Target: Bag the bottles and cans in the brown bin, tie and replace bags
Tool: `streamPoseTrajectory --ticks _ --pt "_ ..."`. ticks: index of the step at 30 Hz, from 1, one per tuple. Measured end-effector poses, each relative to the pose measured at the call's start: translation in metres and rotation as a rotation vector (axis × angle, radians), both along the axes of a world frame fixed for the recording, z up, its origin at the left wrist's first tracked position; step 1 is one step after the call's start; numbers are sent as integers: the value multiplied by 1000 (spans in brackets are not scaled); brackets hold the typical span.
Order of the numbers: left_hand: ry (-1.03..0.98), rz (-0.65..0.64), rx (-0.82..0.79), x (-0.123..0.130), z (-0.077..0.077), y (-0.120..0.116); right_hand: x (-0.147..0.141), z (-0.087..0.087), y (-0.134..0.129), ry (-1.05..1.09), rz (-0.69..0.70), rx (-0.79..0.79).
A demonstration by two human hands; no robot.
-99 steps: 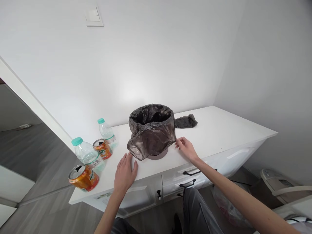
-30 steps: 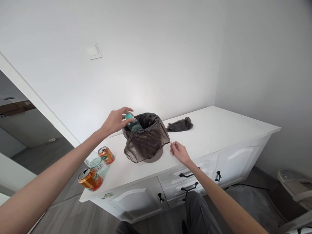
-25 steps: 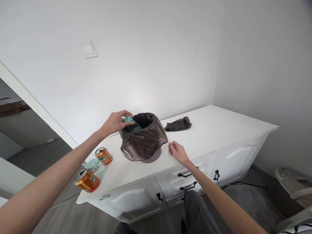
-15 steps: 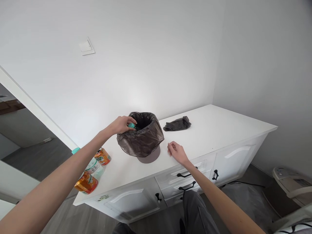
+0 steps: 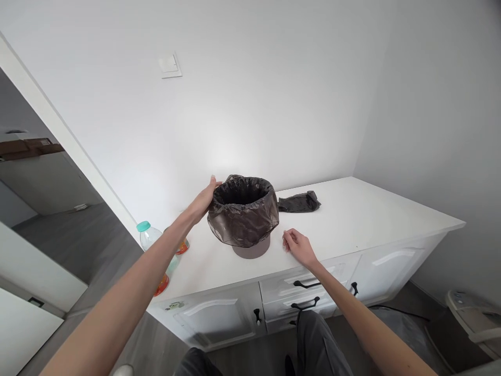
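Observation:
A bin lined with a dark plastic bag [image 5: 246,224] stands on the white cabinet top, the bag folded over its rim. My left hand [image 5: 207,197] is at the bin's left rim, thumb raised and fingers partly hidden behind the bag, with nothing seen in it. To the right of the bin, my right hand [image 5: 297,245] rests near the cabinet's front edge with curled fingers, holding nothing visible. A folded dark bag [image 5: 299,202] lies behind it. Left of the bin, partly behind my left arm, are a clear bottle with a teal cap [image 5: 143,226] and orange cans [image 5: 183,246].
The white cabinet [image 5: 219,318] has black handles and drawers below its top. A wall with a light switch [image 5: 169,66] rises behind. At the left is a doorway; at the lower right, a beige object [image 5: 469,313] stands on the floor.
My left hand has let go of the teal-capped item at the bag's mouth and moved out to the rim. That item is out of sight. The view has shifted left.

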State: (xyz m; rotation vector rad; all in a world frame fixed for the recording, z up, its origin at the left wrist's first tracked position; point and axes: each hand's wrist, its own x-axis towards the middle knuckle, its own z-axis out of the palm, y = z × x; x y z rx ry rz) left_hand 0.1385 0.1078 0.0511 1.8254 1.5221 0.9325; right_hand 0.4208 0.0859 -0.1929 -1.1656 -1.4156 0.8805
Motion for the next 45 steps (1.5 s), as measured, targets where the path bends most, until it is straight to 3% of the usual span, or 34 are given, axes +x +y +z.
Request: streamPoseTrajectory --ticks 4,7,9,11,15,20,22,26,28,32,35,38,41,43,45 --pt "-62 14 -121 -7 -16 15 -1 -9 3 -23 -9 -13" --pt "-42 100 83 -4 -14 32 -1 -15 7 -32 -26 -5" --pt "-35 22 223 2 -7 44 -1 -18 10 -33 -34 1" --pt "-25 -115 252 8 1 56 -2 -19 12 -33 -39 7" --pt "7 -178 103 10 8 82 -4 -15 13 -31 -48 11" --pt "-110 -154 -306 -8 -1 99 -8 0 7 -51 -47 -1" --pt "-52 -98 -294 -19 -1 97 -11 7 3 -54 -41 -4" --pt "242 103 71 -57 14 77 -14 16 -5 -45 -49 -15" --pt "342 166 174 -87 26 58 -15 17 -8 -26 -47 -18" --pt "676 245 204 -154 39 5 -15 16 -10 -9 -42 -20" --pt "842 331 152 -186 30 -42 -14 13 -10 -20 -41 -16" --pt "848 403 114 -191 11 -78 -11 5 -8 -29 -35 -28" --pt "808 361 114 -180 -4 -93 -8 -6 -4 -46 -23 -42" --pt "784 311 134 -168 -6 -95 -6 -11 -1 -49 -19 -46" --pt "755 273 177 -155 3 -98 -5 -14 1 -48 -20 -45"
